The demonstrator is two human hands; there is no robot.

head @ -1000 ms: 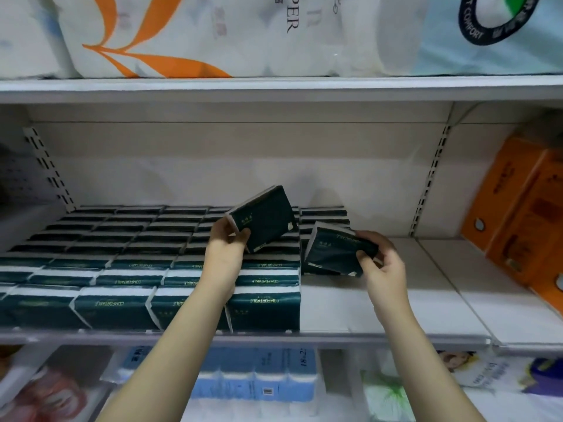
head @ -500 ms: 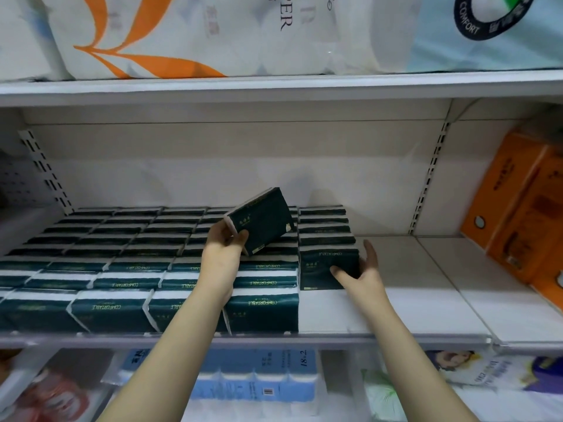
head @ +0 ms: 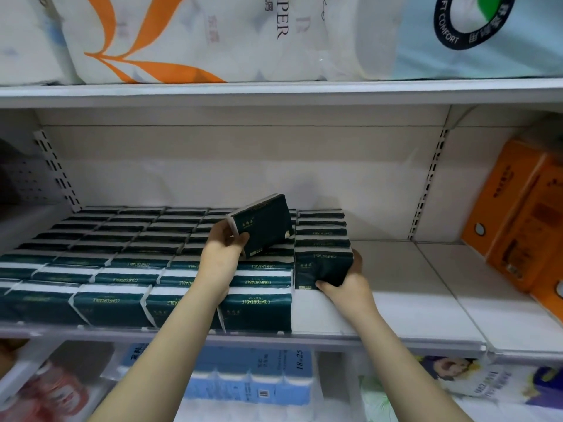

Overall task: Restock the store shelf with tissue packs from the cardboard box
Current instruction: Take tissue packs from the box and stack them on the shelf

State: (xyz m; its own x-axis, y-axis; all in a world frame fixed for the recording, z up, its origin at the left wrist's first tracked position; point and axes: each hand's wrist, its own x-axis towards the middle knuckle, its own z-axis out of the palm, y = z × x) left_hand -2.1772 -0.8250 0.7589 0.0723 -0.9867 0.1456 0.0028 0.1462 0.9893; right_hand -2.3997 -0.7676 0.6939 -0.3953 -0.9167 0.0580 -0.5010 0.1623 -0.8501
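Note:
Rows of dark green tissue packs (head: 131,263) fill the left half of the white middle shelf (head: 396,300). My left hand (head: 224,248) grips one dark green pack (head: 262,225), tilted, above the rows. My right hand (head: 347,280) holds the front pack (head: 321,266) of the rightmost column, thumb under its front face and fingers round its right side. That pack stands on the shelf against the packs behind it. The cardboard box is out of view.
Orange tissue boxes (head: 518,214) stand at the shelf's right end, with bare shelf between them and the green packs. Large toilet-paper bundles (head: 213,35) sit on the shelf above. Blue packs (head: 249,373) and other wrapped goods lie on the shelf below.
My right hand set its pack upright at the front of the rightmost column, then moved round it, thumb under its front. My left hand has kept its pack raised in place.

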